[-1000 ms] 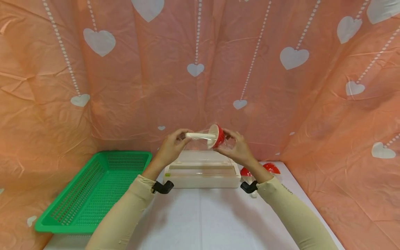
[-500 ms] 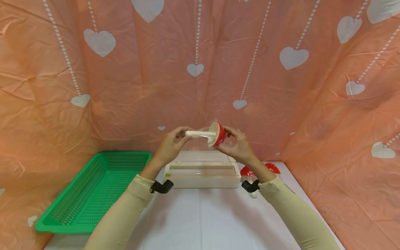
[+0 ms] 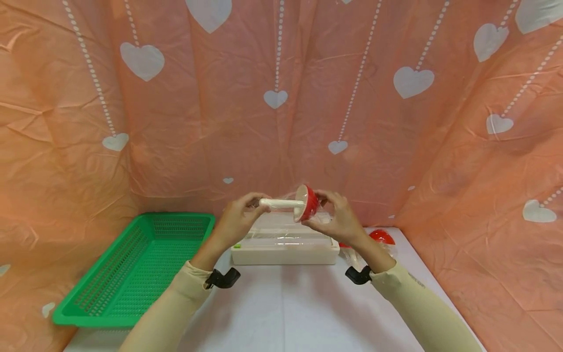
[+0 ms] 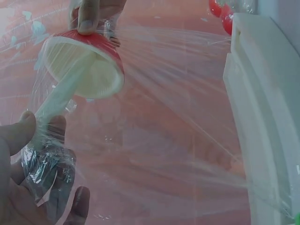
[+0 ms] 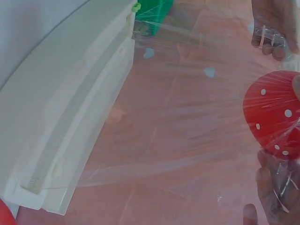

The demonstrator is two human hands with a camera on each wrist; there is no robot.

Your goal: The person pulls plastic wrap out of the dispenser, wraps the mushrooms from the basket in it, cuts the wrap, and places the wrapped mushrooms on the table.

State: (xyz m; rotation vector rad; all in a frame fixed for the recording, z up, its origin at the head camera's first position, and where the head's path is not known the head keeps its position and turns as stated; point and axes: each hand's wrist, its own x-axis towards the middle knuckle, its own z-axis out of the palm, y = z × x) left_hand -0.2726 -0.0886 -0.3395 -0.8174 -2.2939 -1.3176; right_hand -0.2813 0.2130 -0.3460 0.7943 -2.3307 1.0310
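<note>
A toy mushroom (image 3: 311, 204), with a red, white-dotted cap and a long white stem, is held sideways above the dispenser. My left hand (image 3: 237, 220) pinches the stem's end between thumb and fingers, crumpled film around it. On the other side, my right hand (image 3: 339, 220) grips the red cap. Clear cling film (image 4: 183, 93) clings to the mushroom and both hands' fingers. In both wrist views the film stretches in a creased sheet from the mushroom to the white cling film dispenser (image 3: 283, 255), whose lid is raised.
A green plastic basket (image 3: 94, 321) stands on the left of the white table (image 3: 281, 313). Right of the dispenser, partly behind my right forearm, lie more red-capped mushrooms (image 3: 381, 237) in clear film. Orange cloth with white hearts encloses the back and sides.
Both hands rose slightly at first, then came down and nearer with the mushroom, which now overlaps the dispenser's raised lid in the head view. Both grips stay the same.
</note>
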